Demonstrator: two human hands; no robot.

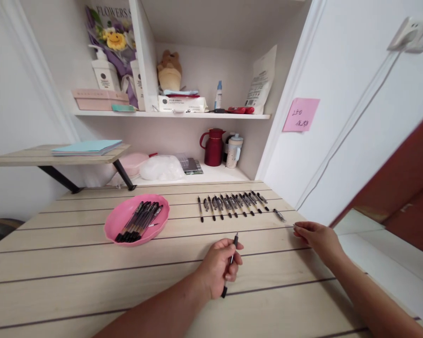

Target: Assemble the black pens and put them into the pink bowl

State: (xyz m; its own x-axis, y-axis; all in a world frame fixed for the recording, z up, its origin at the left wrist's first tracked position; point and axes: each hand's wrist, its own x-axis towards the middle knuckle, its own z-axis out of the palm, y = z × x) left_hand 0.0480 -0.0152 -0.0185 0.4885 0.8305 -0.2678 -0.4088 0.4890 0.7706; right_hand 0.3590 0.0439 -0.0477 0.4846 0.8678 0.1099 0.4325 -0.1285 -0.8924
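Wrapped in my left hand (216, 265) is an uncapped black gel pen (234, 246), its bare tip pointing up and away. My right hand (317, 237) is pinched low over the table's right side; a tiny pale thing at its fingertips is too small to name. Just beyond those fingers lies a loose pen cap (278, 215). Across the middle of the table runs a row of uncapped pens (228, 206), with caps lying between them. To the left, a pink plate (110, 223) holds a bundle of capped pens (139, 220).
A small raised shelf (17, 157) with blue paper (88, 147) stands at the back left. Behind the table, a cabinet holds a red jug (213, 148), a speckled cup (234, 152) and a white plastic bag (162, 167). A cable (341, 141) hangs along the right wall.
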